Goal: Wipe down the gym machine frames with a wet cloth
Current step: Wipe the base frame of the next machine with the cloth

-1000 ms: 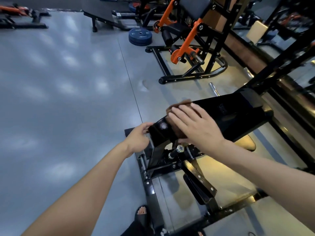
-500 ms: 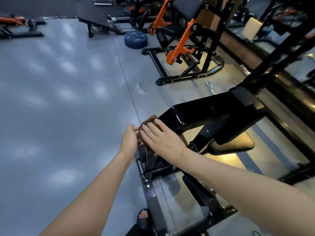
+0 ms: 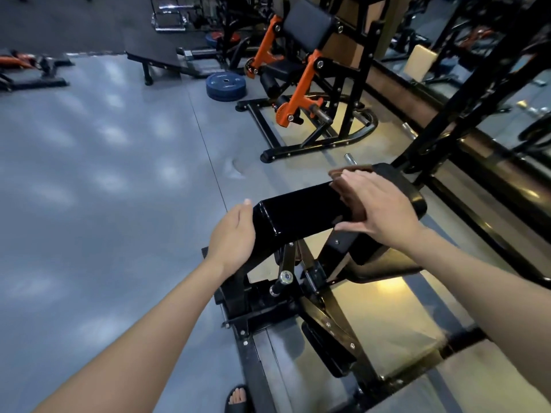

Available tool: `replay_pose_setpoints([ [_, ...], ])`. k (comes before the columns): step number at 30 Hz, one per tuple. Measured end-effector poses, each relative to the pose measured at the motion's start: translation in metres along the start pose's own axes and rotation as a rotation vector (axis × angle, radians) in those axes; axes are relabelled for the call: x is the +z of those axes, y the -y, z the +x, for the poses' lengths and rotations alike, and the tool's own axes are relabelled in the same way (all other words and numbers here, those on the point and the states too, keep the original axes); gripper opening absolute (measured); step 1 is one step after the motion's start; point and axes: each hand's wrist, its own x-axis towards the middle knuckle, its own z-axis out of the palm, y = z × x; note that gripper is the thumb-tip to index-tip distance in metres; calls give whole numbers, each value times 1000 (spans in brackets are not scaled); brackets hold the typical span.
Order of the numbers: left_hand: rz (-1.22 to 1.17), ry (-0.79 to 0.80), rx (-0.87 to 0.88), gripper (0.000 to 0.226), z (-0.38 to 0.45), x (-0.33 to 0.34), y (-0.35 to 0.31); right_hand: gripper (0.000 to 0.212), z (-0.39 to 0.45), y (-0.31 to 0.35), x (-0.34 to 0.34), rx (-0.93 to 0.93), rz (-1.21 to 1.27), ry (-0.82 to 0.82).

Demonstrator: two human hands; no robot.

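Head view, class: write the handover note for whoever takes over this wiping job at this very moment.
Right hand: flat, pressing the brown cloth onto the top of the black beam, towards its far end.
Left hand: open, resting against the beam's near end, steadying it.
Done: cannot be judged for certain; the beam's top looks glossy.
Left: the lower frame and the orange machine beyond show no sign of wiping.
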Motion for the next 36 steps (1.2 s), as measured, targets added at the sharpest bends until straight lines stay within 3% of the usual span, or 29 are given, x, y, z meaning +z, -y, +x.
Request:
replay_pose_setpoints([
  [4,-3,-94,-56,70,-1,17,-21,110,-1,42,8,21,32,-117],
  [7,-47,-170,-189,75,6,17,-28,93,12,96,29,-87,102,-359],
  [9,-82,-181,-271,77,13,14,-26,85,19,103,33,-150,113,-428],
  [13,-83,-228,-318,75,12,19,-32,87,10,36,31,-257,27,-363],
  [18,-38,-209,-341,58,12,14,-43,92,-3,-56,22,-140,-19,-151],
  [20,-23,-235,-289,47,12,12,-50,88,-11,-62,25,-117,-17,-161],
  [22,50,-366,-153,33,1,19,-62,76,-22,-54,28,-49,41,-209],
  [25,18,-554,125,14,-44,52,-89,57,-48,-32,23,111,342,-245],
  [27,-45,-444,190,15,-72,84,-96,46,-73,-15,14,311,739,-271],
  [29,-83,-193,91,17,-91,119,-89,33,-99,1,11,583,1157,-271],
  [32,-152,141,-196,24,-108,166,-73,26,-131,6,14,965,1794,-108],
  [34,-278,345,-450,38,-115,189,-68,30,-151,1,15,1058,2123,32],
  [36,-416,509,-619,51,-120,205,-67,35,-171,2,14,1102,2258,91],
])
